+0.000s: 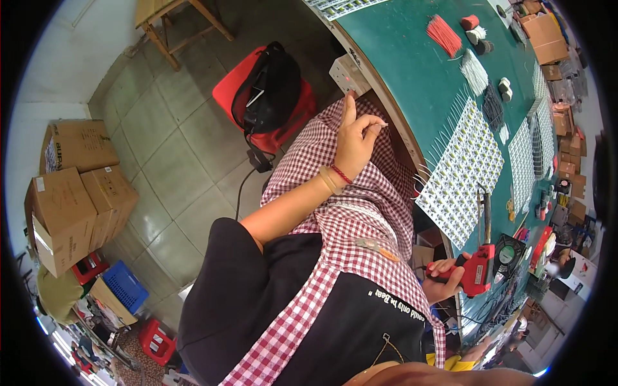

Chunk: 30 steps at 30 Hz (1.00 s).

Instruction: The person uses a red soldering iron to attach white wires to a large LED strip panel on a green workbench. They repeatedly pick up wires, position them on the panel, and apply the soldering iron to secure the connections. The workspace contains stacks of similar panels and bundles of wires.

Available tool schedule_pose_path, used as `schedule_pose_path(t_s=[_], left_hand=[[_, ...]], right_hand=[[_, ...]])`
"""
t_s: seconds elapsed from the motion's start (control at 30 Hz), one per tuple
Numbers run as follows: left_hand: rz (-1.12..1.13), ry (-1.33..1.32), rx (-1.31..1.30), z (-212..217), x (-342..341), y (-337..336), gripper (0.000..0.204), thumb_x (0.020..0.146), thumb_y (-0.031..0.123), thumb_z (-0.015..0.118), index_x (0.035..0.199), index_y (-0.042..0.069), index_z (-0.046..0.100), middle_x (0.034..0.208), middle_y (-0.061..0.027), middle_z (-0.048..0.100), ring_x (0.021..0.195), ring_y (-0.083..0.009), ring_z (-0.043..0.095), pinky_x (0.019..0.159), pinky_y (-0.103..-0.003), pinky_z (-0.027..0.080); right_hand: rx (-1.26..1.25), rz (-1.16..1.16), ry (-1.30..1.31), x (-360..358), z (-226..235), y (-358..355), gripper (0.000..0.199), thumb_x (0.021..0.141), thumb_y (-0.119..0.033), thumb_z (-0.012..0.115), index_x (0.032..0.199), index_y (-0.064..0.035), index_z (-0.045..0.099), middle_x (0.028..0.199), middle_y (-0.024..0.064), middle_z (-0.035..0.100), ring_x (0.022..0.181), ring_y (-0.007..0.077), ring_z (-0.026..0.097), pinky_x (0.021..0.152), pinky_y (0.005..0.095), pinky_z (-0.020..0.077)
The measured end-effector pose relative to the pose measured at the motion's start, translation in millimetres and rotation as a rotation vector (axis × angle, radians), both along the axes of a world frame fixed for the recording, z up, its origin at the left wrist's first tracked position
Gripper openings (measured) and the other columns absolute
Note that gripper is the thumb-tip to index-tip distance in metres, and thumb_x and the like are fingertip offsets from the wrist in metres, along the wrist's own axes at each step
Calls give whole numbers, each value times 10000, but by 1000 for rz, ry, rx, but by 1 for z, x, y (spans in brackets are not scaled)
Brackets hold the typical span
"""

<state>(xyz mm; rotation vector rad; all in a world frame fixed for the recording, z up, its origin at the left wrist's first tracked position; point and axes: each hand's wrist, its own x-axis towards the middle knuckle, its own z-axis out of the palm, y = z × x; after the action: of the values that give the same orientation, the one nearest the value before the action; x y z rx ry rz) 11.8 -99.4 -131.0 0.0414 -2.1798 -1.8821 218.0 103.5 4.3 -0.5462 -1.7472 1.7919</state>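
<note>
Right grip (445,281) around red gun-shaped tool (478,270)

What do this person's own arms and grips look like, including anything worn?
The left arm wears a short black sleeve, with a red cord bracelet and a smooth, pale yellowish bangle at the wrist. The left grip and right grip are bare hands without gloves. The right sleeve cannot be made out.
</note>
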Motion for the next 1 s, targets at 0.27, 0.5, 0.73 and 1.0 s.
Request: schedule_pose_path(t_s=[0.27, 0.5, 0.73, 1.0], left_hand=[[70, 257, -450, 9, -3, 4, 62, 873, 86, 669, 898, 32, 688, 1537, -285, 205, 1093, -285, 619, 849, -314, 501], [42, 38, -18, 1, -3, 4, 60, 878, 90, 658, 875, 39, 688, 1496, -356, 213, 1241, -358, 532, 875, -318, 494], [30, 159, -569, 11, -5, -8, 72, 831, 45, 614, 870, 4, 658, 1434, -405, 275, 1346, -499, 320, 1123, -504, 258], [0, 139, -474, 18, -7, -1, 97, 830, 64, 612, 885, -7, 647, 1434, -422, 239, 1363, -521, 258, 1148, -548, 188]], right_hand=[[-15, -4, 27, 6, -9, 7, 419, 991, -265, 502, 1284, 12, 389, 613, 45, 457, 443, 103, 412, 464, 269, 401], [-10, -33, 35, 8, -10, 10, 431, 990, -266, 500, 1292, 21, 386, 616, 44, 461, 436, 102, 405, 452, 265, 387], [-26, -55, 11, 6, -9, 10, 417, 995, -252, 490, 1292, 21, 387, 623, 41, 465, 442, 96, 408, 458, 257, 388], [-5, -58, 18, 4, -8, 12, 403, 997, -259, 488, 1283, 11, 399, 623, 39, 462, 448, 98, 414, 465, 261, 393]])
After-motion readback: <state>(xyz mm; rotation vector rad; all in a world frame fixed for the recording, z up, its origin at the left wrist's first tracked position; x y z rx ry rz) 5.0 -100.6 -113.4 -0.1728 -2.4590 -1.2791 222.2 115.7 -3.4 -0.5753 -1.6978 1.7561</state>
